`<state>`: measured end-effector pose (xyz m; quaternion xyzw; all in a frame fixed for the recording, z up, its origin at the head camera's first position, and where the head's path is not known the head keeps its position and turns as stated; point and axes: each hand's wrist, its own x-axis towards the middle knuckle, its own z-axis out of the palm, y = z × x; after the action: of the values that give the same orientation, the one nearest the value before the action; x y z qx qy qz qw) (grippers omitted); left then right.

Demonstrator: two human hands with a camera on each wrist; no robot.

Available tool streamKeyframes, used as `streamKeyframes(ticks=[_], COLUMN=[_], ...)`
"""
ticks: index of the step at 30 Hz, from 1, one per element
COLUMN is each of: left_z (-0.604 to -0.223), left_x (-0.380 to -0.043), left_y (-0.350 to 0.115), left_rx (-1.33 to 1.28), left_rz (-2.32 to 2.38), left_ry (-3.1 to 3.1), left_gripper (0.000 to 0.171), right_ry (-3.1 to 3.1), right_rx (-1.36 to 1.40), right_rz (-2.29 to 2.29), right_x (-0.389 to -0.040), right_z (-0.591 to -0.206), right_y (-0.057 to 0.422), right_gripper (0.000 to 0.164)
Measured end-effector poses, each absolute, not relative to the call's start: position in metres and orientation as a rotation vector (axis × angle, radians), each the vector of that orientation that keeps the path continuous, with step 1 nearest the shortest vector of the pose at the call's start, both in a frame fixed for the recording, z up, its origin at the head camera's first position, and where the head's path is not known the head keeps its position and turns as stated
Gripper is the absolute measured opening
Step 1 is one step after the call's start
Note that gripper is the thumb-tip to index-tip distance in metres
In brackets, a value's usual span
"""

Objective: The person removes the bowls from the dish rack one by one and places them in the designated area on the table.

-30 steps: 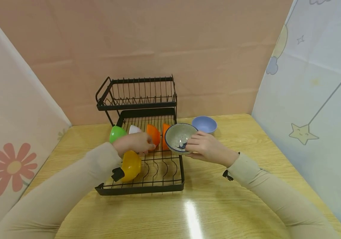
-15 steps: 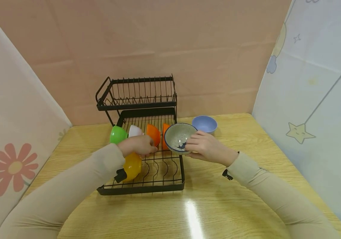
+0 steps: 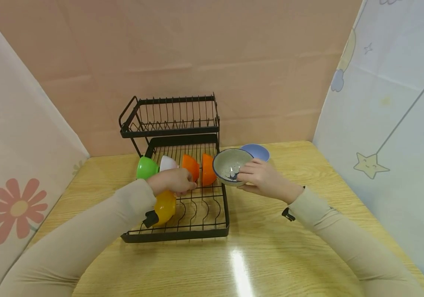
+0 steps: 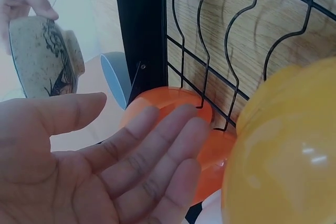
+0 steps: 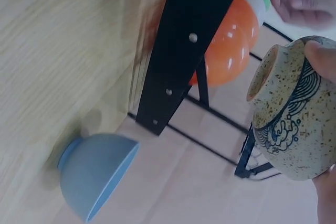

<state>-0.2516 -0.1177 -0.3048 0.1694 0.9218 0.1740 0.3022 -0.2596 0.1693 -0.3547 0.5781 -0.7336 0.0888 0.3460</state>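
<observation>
A speckled grey bowl [image 3: 230, 165] with a blue rim and dark blue pattern is held up by my right hand [image 3: 265, 179], fingers inside and thumb outside. It hangs just off the right side of the black dish rack [image 3: 174, 236]. My left hand [image 3: 172, 180] hovers over the rack's lower tier, palm up and fingers loosely extended, holding nothing, as the left wrist view shows. Around it stand tilted bowls: a green one [image 3: 147, 167], a white one [image 3: 168, 163], two orange ones [image 3: 190, 167] and a yellow one [image 3: 165, 208], partly hidden by my wrist.
A blue bowl [image 3: 258, 152] stands upright on the wooden table [image 3: 271, 255] right of the rack, partly hidden by the grey bowl. The rack's upper tier [image 3: 171, 134] rises at the back. Fabric walls [image 3: 264, 74] enclose the table behind and on both sides.
My right hand has moved slightly right and away from me with the grey bowl, uncovering more of the right orange bowl. My left hand shifted a little right, then stayed still.
</observation>
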Motion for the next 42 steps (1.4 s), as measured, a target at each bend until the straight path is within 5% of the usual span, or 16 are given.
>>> streamKeyframes(ticks=[6, 20, 42], left_z=[-0.304, -0.304, -0.301], left_x=[-0.251, -0.249, -0.246], left_y=[-0.117, -0.118, -0.118], left_rx=[0.45, 0.449, 0.446], left_rz=[0.42, 0.456, 0.443], left_ry=[2.477, 2.463, 2.474], left_gripper=[0.028, 0.029, 0.025], right_ry=[-2.082, -2.587, -2.905], right_rx=[1.379, 1.03, 0.795], right_rz=[0.235, 0.154, 0.321], right_x=[-0.279, -0.337, -0.354], right_z=[-0.341, -0.335, -0.387], right_y=[0.183, 0.195, 0.206], right_gripper=[0.02, 0.019, 0.032])
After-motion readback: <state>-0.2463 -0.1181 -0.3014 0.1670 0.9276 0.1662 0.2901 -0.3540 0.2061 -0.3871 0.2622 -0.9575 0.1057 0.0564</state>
